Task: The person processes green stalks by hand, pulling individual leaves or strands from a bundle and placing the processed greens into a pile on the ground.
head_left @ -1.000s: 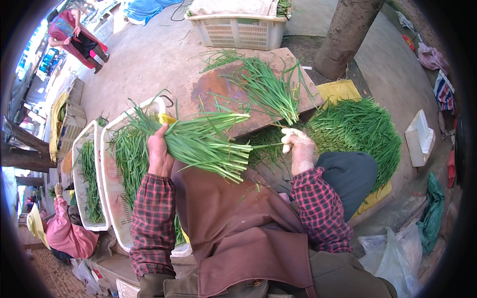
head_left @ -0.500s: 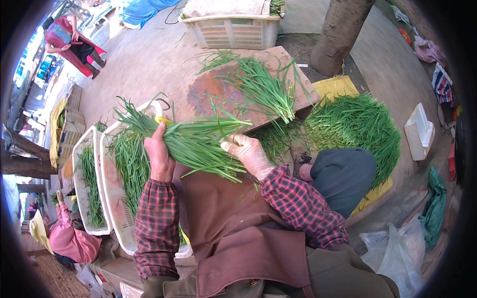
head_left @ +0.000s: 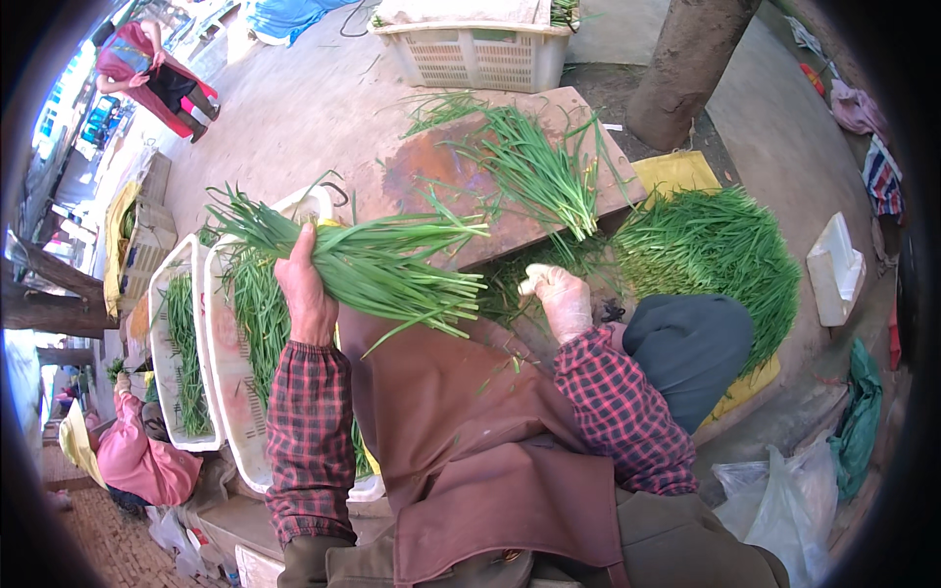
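A bunch of garlic chives (head_left: 392, 260) is gripped in my left hand (head_left: 306, 289), leafy tips to the left and cut stem ends to the right. My right hand (head_left: 559, 299), in a thin pale glove, is apart from the bunch on its right side. Its fingers are curled closed, and I cannot make out whether anything small is in them. Beyond it, a loose pile of chives (head_left: 549, 171) lies on a low wooden board (head_left: 417, 176). A large heap of chives (head_left: 716, 260) rests on yellow sacking to the right.
Long white crates (head_left: 230, 392) with chives stand at my left. A white basket (head_left: 480, 59) sits at the back, near a tree trunk (head_left: 686, 73). One person (head_left: 162, 73) stands far left; another in pink (head_left: 147, 456) is lower left. Plastic bags (head_left: 789, 500) lie lower right.
My right hand has drawn away from the stem ends to the right, and its fingers have curled in. My left hand still grips the chives, slightly further left.
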Available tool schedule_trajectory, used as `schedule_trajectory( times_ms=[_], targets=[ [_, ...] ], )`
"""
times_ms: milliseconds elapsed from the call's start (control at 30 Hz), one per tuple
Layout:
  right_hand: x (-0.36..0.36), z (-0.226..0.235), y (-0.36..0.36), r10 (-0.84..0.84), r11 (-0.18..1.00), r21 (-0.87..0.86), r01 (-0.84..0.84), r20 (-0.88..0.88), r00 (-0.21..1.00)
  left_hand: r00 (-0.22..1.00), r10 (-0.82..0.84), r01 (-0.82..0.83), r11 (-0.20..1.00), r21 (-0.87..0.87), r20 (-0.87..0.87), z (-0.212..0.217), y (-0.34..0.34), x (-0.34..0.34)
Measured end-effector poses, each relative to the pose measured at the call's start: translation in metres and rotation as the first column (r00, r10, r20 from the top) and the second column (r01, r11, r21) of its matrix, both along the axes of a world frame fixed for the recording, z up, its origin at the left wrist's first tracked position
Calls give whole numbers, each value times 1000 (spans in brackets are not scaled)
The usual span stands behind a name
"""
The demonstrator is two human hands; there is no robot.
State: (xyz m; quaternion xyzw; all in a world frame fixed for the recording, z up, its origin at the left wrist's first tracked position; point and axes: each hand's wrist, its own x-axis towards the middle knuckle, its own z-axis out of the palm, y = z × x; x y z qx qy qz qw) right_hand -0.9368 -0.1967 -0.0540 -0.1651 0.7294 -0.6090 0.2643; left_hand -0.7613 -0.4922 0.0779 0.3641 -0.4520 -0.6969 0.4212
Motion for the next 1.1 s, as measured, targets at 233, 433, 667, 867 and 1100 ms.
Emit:
schedule_trajectory(
  times_ms=[233, 433, 667, 867, 1100],
  targets=[
    [22, 69, -34, 387, 913, 27, -407, -368, 845, 997, -54, 65, 965, 252, -50, -30, -14, -4],
    [-5, 67, -52, 201, 919, -388, -68, 313, 928, 986, -159, 127, 900, 418, 42, -49, -7, -3],
    [23, 79, -15, 4, 987, -159, -33, -183, 983, 996, -82, 64, 921, 384, 30, -58, -9, 4],
    [52, 85, -19, 385, 923, 353, -155, -863, 327, 1000, -17, 17, 920, 391, -5, -52, -3, -4],
    [48, 85, -31, 509, 857, 510, 72, -860, 32, 1000, 23, -28, 939, 342, 20, -55, -8, 1]
  ],
)
